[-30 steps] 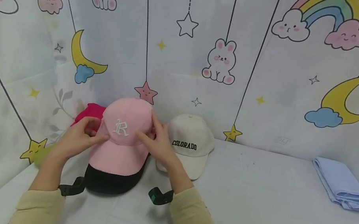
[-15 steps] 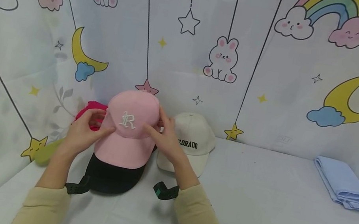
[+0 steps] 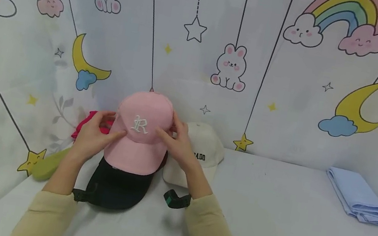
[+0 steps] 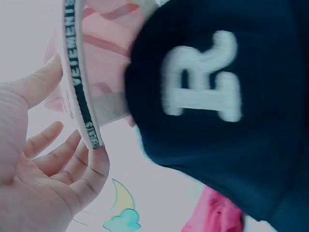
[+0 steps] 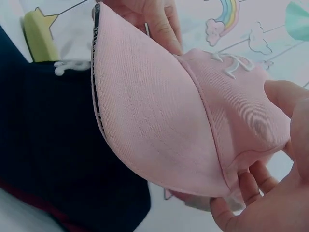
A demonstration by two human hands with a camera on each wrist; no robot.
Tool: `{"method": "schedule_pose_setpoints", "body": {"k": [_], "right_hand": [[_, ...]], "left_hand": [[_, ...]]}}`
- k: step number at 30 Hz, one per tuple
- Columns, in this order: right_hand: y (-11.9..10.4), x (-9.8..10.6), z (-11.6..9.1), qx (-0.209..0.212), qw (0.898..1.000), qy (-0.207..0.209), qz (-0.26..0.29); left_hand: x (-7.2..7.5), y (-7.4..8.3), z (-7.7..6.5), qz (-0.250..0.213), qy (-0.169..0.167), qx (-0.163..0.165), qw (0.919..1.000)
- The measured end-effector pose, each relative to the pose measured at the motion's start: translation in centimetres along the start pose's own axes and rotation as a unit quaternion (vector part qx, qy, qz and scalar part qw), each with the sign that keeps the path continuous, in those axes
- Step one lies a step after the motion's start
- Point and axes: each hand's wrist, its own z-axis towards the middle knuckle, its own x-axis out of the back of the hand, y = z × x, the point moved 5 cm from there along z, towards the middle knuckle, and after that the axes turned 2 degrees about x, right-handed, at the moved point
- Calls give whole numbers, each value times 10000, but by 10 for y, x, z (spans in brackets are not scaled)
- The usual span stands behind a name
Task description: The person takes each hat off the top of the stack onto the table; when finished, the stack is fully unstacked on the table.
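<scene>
A pink baseball cap (image 3: 141, 130) with a white embroidered letter faces me in the head view, held between both hands. My left hand (image 3: 96, 135) grips its left side, thumb on the front and fingers behind. My right hand (image 3: 180, 146) grips its right side likewise, thumb near the lettering, as the right wrist view also shows. Printed tape runs along the brim's edge in the left wrist view. Below and behind it stands a dark navy cap (image 4: 231, 130) with a large white R, its crown mostly hidden by the pink cap in the head view.
An off-white cap (image 3: 204, 137) with black lettering sits just right of my right hand, partly covered by it. Bright pink fabric (image 3: 83, 122) shows behind my left hand, with a green object (image 3: 47, 169) beside it. A folded light-blue cloth (image 3: 357, 194) lies at the right.
Both hands have raised the pink cap and shifted it slightly right, so more of the navy cap shows beneath. The right hand now covers more of the off-white cap's lettering.
</scene>
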Motion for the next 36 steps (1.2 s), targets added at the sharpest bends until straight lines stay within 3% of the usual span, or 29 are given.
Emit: {"method": "schedule_pose_setpoints", "body": {"k": [6, 11, 17, 26, 36], "right_hand": [[-7, 10, 3, 110, 9993, 55, -343], [-13, 29, 1, 270, 9981, 163, -537], [-14, 54, -6, 354, 9947, 308, -917], [-20, 95, -23, 441, 9900, 521, -1233], [-24, 147, -46, 384, 9819, 889, -1631]], "left_hand": [[-1, 13, 9, 123, -72, 3, 9999], [-16, 23, 14, 12, -157, -95, 9998], [-43, 31, 17, -183, -18, -370, 9991], [-87, 54, 20, -621, 222, -1066, 9921], [-142, 81, 24, -1132, 79, -1106, 9874]]}}
